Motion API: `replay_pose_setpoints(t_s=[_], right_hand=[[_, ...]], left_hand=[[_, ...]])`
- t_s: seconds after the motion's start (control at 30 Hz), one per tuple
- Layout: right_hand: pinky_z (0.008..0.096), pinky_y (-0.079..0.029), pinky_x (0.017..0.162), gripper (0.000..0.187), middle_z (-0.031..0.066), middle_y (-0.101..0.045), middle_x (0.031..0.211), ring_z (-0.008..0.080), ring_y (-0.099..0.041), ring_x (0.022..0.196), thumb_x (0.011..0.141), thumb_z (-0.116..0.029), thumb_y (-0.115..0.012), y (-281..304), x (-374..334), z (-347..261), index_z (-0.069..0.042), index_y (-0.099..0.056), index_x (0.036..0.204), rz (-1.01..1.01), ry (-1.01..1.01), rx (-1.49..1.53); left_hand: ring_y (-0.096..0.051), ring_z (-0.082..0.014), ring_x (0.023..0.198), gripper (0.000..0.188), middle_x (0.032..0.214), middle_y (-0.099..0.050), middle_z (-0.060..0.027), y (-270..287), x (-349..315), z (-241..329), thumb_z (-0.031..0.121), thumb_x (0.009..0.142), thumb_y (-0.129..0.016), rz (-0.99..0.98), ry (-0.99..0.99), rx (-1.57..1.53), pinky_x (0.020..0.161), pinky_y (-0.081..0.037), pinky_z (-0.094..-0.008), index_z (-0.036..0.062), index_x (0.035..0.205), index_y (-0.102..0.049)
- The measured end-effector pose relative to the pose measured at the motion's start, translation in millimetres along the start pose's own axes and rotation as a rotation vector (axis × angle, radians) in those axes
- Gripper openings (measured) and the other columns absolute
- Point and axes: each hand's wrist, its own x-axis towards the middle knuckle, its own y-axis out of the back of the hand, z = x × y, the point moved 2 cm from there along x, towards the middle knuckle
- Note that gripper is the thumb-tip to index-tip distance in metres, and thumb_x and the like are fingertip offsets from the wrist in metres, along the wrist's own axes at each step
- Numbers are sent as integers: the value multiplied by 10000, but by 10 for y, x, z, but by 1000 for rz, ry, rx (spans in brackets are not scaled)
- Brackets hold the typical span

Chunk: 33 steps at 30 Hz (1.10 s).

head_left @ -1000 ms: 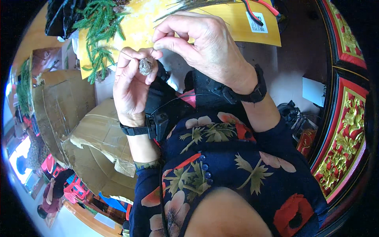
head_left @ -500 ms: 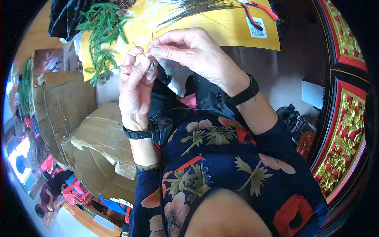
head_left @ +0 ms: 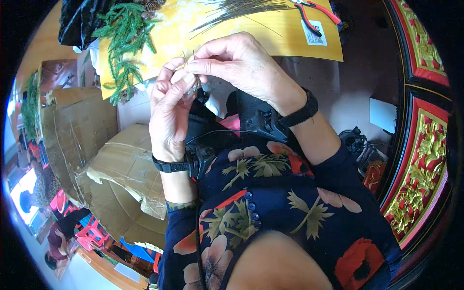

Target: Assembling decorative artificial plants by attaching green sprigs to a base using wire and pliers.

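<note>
Both hands meet above the near edge of the bench [head_left: 309, 72], over a yellow sheet [head_left: 270, 34]. The left hand [head_left: 169, 116] cups a small grey-brown cone [head_left: 193, 88], its fingers [head_left: 181, 87] clamped round it. The right hand [head_left: 241, 63] pinches thin wire [head_left: 193, 53] just above the cone, thumb and forefinger pressed together on it. The cone is mostly hidden between the 2 hands.

The cone looks light, stiff and brittle at the scales, so a hold round its body seems safest. The wire appears fine and springy, likely to slip unless pinched close to the cone.

Green sprigs [head_left: 123, 38] lie to the left on the sheet, pine needles [head_left: 237, 9] further back, red-handled pliers [head_left: 314, 12] to the right.
</note>
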Motion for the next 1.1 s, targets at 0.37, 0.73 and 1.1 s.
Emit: replay_pose_setpoints(t_s=[0.37, 0.73, 1.1], right_hand=[[189, -455, 596, 131, 19, -633, 727, 64, -573, 649, 865, -89, -617, -22, -34, -35, 30, -669, 880, 240, 48, 105], [225, -453, 558, 63, 49, -605, 686, 132, -584, 600, 801, -36, -651, 39, -132, -193, -6, -668, 854, 350, 290, -627], [255, -472, 635, 142, 76, -626, 864, 183, -606, 721, 739, 49, -656, 209, 30, -136, -27, -683, 856, 92, 634, -512]], left_hand=[[-365, -51, 586, 190, 713, -492, 21, -166, 34, 64, 209, 908, -485, -125, 105, 173, 532, -283, -180, 38, 951, -553], [-281, -37, 537, 132, 652, -385, 58, -154, 145, -16, 155, 878, -448, -8, 131, 68, 482, -205, -178, 56, 839, -525], [-323, -65, 563, 249, 671, -396, 35, -23, 99, 79, 204, 880, -448, -227, 358, -50, 502, -256, -198, -21, 933, -539]])
